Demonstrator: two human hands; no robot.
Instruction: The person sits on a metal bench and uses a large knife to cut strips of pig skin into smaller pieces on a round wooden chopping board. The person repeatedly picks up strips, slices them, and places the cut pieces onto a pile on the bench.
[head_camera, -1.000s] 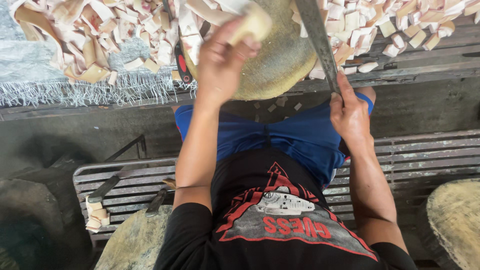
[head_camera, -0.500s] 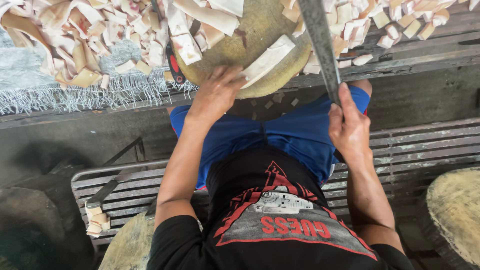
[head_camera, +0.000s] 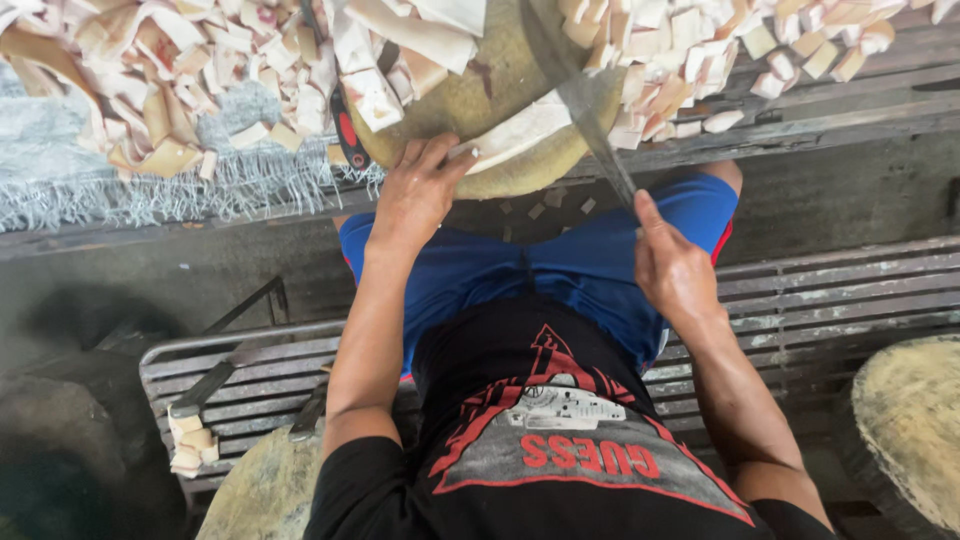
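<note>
Bench (head_camera: 850, 290): lying nearest, grey slatted metal across the lower frame, carrying a small stack of pale cut pieces (head_camera: 190, 445) at lower left.
Shirt print: showing red and grey on black at bottom centre, triangular in shape; no packages or signs appearing elsewhere.
Right hand (head_camera: 672, 270): closing tight around the handle of the long blade (head_camera: 585, 110), right of centre.
Blade change: swinging over from steep to slanting, tip now lying across the round block (head_camera: 470, 70).
Left hand (head_camera: 418, 190): dropping back from its raised position, fingers now pressing flat on the pale strip (head_camera: 520, 130), not wrapped around it.
Strip: resting on the block's near edge, upper centre; possibly already being bitten by the edge, contact hard to tell.
Meaning: looking set up for a cut.
Heaps (head_camera: 150, 70): piling white chunks along the top edge.
</note>
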